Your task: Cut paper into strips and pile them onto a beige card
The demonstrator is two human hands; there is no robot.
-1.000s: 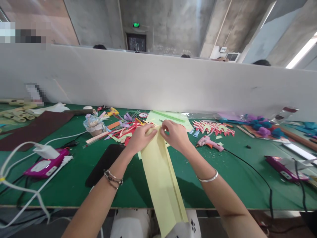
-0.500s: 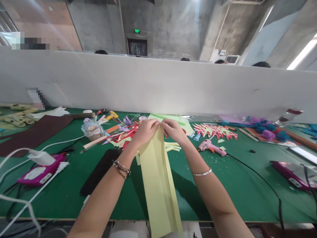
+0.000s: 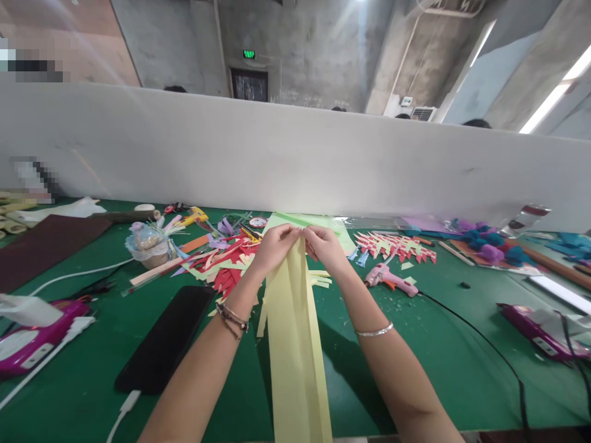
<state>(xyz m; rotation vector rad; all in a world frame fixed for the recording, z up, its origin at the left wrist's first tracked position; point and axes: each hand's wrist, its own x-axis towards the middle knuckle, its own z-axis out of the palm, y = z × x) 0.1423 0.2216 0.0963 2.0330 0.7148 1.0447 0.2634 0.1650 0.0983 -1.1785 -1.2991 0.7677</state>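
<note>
A long sheet of pale yellow paper [image 3: 295, 344] with lengthwise folds hangs from both hands toward me, its near end beyond the bottom of the view. My left hand [image 3: 277, 245] pinches the far edge of the sheet, fingertips pressed together. Right beside it, my right hand [image 3: 325, 247] pinches the same edge, so the two hands nearly touch. The fingertips partly hide the gripped edge. Pale yellow paper strips [image 3: 318, 278] lie under the hands, and red paper scraps [image 3: 226, 278] are left of my left hand.
A pink glue gun [image 3: 392, 280] lies to the right with its black cable. At left are a black phone [image 3: 168, 338] on a white cable and a purple power strip [image 3: 41, 332]. Red-and-white woven paper pieces [image 3: 392, 246] sit farther back. A white partition [image 3: 295, 160] closes off the rear.
The view has shifted right and slightly down, showing more of the phone. Both hands keep their pinch on the yellow paper, whose near end has dropped out of view.
</note>
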